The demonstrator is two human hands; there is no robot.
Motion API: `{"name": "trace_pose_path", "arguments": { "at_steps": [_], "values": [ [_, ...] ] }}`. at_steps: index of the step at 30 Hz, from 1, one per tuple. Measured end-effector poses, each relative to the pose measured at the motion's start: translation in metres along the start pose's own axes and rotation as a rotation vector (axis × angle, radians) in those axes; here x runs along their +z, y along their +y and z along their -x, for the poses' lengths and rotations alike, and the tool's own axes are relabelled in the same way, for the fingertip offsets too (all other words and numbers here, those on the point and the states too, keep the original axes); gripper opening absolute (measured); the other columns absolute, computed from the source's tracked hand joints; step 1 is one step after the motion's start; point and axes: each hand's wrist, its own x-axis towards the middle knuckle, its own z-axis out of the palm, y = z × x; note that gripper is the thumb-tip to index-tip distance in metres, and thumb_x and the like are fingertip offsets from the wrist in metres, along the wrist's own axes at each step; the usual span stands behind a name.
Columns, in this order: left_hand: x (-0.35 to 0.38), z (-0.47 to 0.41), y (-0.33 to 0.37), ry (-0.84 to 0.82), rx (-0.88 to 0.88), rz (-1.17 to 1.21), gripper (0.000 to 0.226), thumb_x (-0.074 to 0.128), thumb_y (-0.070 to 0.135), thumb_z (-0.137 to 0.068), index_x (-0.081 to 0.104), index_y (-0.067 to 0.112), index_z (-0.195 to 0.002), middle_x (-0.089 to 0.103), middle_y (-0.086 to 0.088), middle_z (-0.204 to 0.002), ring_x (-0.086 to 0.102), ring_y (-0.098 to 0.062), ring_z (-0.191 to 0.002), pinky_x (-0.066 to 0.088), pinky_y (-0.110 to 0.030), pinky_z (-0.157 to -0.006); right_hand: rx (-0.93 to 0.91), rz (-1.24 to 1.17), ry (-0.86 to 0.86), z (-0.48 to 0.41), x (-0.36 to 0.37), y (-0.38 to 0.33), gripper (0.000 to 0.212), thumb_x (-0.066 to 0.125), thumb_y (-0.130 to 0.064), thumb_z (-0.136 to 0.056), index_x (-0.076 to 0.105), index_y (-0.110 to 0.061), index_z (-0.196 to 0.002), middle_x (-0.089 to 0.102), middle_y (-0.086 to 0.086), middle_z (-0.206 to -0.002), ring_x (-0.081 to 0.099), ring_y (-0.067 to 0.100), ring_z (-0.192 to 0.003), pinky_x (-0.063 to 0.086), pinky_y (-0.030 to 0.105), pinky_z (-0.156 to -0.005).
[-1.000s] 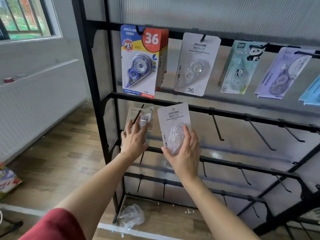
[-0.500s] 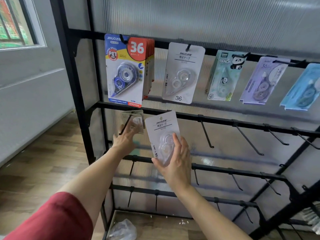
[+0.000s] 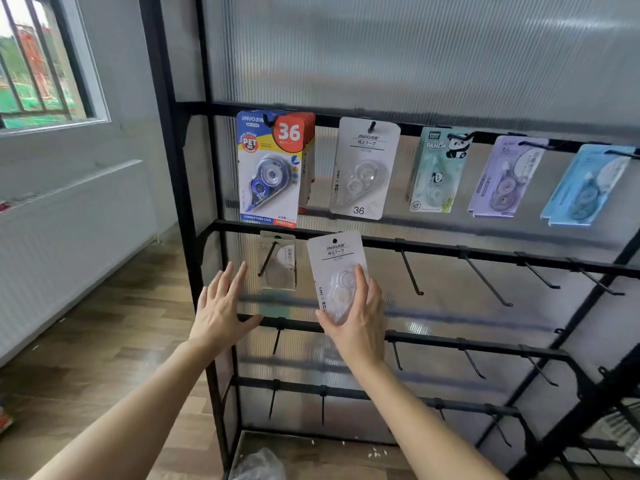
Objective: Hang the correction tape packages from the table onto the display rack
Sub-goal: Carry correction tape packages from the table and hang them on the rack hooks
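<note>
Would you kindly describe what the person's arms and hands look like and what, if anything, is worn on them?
Both arms are bare as far as the picture shows: the left forearm and right forearm carry no sleeve within the frame. The left hand and right hand are ungloved, and I can see no ring, watch or bracelet on either wrist or finger.

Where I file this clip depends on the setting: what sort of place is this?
Likely a stationery shop display, or a mock-up of one: a black display rack with rows of hooks, correction tape packages hanging along its top row, and the right hand holding a white package up to it.
</note>
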Motion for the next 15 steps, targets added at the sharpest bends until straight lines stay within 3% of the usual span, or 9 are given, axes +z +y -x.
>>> {"name": "trace_pose_path", "arguments": {
  "at_steps": [5,10,15],
  "values": [
    [-0.035,0.011,0.024,0.073,0.141,0.034,0.102,0.065,0.044,-0.083,-0.016,0.031,-0.143,-0.003,-0.005,-0.16,-0.001,-0.024,-0.146,0.003,-0.045,-0.117,0.004,-0.014,0.087,-0.008,-0.023,-0.02,0.095,0.073,-0.048,-0.074,0.024,-0.017,-0.148,0.031,0.019,-0.145,0.039,0.035,-0.126,0.044,0.048,-0.097],
    [-0.064,0.006,0.06,0.193,0.26,-0.007,0.091,0.06,0.046,-0.086,-0.004,0.031,-0.149,-0.006,-0.003,-0.159,-0.006,-0.022,-0.146,-0.01,-0.038,-0.114,-0.009,-0.012,0.185,-0.037,-0.059,-0.031,0.094,0.072,-0.048,-0.075,0.022,-0.017,-0.149,0.03,0.018,-0.144,0.037,0.034,-0.126,0.044,0.049,-0.096],
    [-0.084,-0.008,0.089,0.259,0.298,-0.04,0.084,0.056,0.047,-0.087,0.003,0.03,-0.15,-0.004,-0.003,-0.16,-0.006,-0.021,-0.146,-0.007,-0.04,-0.116,0.001,0.058,0.21,-0.082,-0.088,-0.038,0.094,0.07,-0.051,-0.077,0.018,-0.019,-0.149,0.025,0.017,-0.148,0.035,0.037,-0.129,0.044,0.05,-0.097]
  ]
}}
